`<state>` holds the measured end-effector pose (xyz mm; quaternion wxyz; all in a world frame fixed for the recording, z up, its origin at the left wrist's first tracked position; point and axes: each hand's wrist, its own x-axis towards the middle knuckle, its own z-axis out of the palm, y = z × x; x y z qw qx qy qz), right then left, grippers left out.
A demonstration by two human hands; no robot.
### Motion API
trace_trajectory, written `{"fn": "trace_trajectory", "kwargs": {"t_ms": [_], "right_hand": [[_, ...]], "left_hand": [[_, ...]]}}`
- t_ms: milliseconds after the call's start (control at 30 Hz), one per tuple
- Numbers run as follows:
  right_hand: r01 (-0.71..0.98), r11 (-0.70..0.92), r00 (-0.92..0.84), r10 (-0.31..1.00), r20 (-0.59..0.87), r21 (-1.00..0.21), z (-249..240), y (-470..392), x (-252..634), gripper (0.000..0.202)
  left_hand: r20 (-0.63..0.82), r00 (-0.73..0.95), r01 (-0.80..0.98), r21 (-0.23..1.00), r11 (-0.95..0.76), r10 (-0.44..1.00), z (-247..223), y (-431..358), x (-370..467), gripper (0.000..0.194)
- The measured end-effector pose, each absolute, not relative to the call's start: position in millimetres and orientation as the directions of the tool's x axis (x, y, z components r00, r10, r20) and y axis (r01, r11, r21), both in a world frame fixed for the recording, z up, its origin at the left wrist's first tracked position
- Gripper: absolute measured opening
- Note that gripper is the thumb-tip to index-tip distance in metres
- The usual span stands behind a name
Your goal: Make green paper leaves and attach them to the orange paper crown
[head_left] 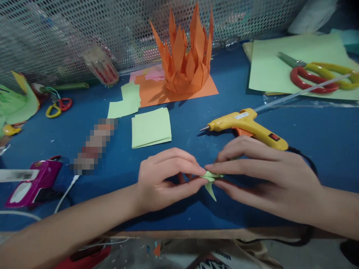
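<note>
Between my two hands, just above the blue table's front part, is a small folded light-green paper piece [211,186] with one pointed end hanging down. My left hand [169,177] pinches its left side between thumb and fingers. From the other side, the thumb and fingers of my right hand [266,175] close on it too, covering part of it. Beyond my left hand lies a stack of light-green paper squares [151,127]. A yellow glue gun [241,123] lies just behind my right hand, its nozzle to the left and a glue stick out the back.
An orange folded-paper model [186,63] with tall spikes stands on an orange sheet [148,93] at the back. Large scissors [316,76] rest on green sheets [269,67] at right. Small scissors [59,107], a clear jar [102,67] and a purple object [42,179] are left. A mesh panel [70,30] bounds the back.
</note>
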<state>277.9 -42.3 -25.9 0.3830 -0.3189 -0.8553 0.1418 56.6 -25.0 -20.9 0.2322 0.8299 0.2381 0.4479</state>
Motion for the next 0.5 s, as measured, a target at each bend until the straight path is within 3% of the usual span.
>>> {"fn": "trace_trajectory", "kwargs": {"t_ms": [367, 500], "right_hand": [[0.258, 0.452, -0.477, 0.828, 0.294, -0.854, -18.8, -40.1, 273.7, 0.004], [0.258, 0.371, -0.461, 0.859, 0.223, -0.892, -19.5, -43.0, 273.0, 0.005]], "left_hand": [[0.583, 0.443, 0.126, 0.712, -0.691, 0.681, -28.4, -24.4, 60.0, 0.013], [0.604, 0.5, 0.169, 0.634, -0.754, 0.62, -22.3, -25.6, 58.3, 0.011]]}}
